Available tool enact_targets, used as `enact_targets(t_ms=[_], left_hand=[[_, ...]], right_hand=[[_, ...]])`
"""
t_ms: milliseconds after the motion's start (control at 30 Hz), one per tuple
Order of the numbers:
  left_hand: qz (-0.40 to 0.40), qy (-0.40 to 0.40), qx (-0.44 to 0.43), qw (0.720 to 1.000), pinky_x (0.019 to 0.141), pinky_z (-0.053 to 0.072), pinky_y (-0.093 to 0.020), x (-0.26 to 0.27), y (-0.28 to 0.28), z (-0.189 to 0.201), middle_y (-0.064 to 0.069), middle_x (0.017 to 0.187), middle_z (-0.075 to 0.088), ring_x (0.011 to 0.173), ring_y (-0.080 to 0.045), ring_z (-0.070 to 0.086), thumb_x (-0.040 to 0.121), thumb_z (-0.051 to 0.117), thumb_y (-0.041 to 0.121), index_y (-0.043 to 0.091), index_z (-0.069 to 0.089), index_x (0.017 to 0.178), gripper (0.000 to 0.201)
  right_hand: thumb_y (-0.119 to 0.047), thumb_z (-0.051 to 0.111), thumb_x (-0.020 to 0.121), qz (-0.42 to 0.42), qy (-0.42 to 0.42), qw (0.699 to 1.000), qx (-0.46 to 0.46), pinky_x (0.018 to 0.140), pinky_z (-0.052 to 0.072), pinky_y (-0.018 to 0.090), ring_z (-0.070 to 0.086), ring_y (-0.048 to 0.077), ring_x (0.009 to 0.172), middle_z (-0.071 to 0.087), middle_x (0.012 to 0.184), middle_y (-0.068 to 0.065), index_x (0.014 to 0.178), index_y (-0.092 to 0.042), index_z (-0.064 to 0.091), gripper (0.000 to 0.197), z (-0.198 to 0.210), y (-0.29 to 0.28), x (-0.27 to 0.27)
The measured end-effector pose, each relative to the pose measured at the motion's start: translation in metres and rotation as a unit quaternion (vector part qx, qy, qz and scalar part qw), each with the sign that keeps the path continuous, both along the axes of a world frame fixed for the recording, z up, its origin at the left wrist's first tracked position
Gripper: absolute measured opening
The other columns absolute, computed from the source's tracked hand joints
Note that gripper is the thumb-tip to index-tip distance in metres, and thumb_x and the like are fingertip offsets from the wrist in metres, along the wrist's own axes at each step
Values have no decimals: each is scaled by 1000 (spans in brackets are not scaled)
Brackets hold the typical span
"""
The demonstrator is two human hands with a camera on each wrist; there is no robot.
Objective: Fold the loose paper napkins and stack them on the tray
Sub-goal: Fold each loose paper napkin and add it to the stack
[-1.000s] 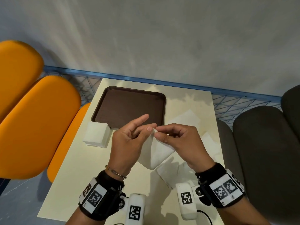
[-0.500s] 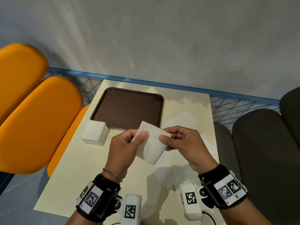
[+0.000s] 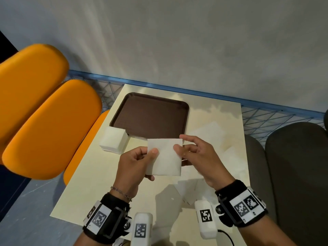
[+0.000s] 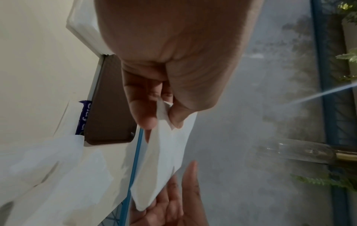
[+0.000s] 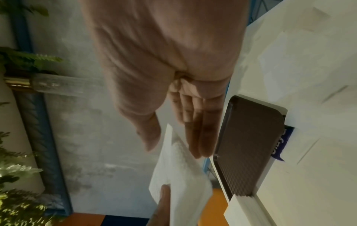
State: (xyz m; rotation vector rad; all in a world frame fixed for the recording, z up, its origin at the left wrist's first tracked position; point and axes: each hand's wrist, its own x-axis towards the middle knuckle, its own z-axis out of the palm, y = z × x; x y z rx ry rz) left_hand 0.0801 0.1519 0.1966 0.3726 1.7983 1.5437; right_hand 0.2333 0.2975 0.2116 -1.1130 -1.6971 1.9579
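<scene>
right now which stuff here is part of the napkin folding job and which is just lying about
Job:
- held napkin, pinched by left hand, right hand at its edge
- brown tray
- napkin stack beside tray
- loose napkins on table

Lying about:
- orange chairs
- grey chairs

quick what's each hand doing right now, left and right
Left hand: pinches the napkin by its left edge, thumb on top.
Right hand: open, fingers straight at the napkin's right edge, not gripping.

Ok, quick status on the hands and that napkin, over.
Left hand pinches napkin above the table. Right hand open, fingertips at its right edge. Tray bare; folded stack beside it. Nothing in the way.
</scene>
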Motion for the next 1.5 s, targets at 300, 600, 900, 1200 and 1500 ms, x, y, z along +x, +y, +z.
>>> enact_targets(t_ms=[300, 600, 900, 1200, 1500], left_hand=[[13, 18, -18, 1000, 46, 55, -31, -61, -16, -20, 1, 89, 77, 75, -20, 71, 95, 76, 27, 15, 78, 95, 12], [49, 18, -36, 998, 44, 51, -28, -147, -35, -50, -7, 86, 76, 76, -39, 68, 95, 76, 27, 18, 78, 91, 10], [63, -11, -120, 991, 64, 63, -41, -240, -43, -120, 1, 84, 80, 70, -23, 71, 89, 80, 13, 14, 79, 101, 12], [-2, 153, -227, 962, 70, 52, -24, -292, -17, -176, 3, 87, 75, 82, -17, 69, 89, 82, 22, 19, 80, 104, 15], [0, 191, -283, 940, 74, 43, -26, -293, -15, -188, 1, 92, 68, 91, -21, 65, 86, 85, 31, 14, 75, 113, 33]], right_hand=[[-7, 86, 86, 29, -40, 998, -37, 76, 63, 35, 80, 28, 86, 81, 89, 14, 133, -16, 63, 53, -18, -23, -59], [-2, 86, 85, 97, -87, 989, -74, 81, 66, 40, 80, 32, 90, 81, 91, 16, 130, -12, 63, 52, -44, -47, -142], [5, 82, 86, 72, -132, 983, -103, 71, 65, 36, 75, 22, 71, 79, 91, 23, 115, 0, 69, 33, -104, -53, -237], [-20, 79, 88, -13, -243, 968, -68, 63, 58, 41, 62, 22, 56, 76, 69, 9, 94, -15, 74, 9, -171, -47, -301], [-23, 88, 80, -24, -266, 962, -49, 65, 65, 41, 73, 24, 63, 80, 79, 10, 88, -18, 74, 16, -190, -46, -299]])
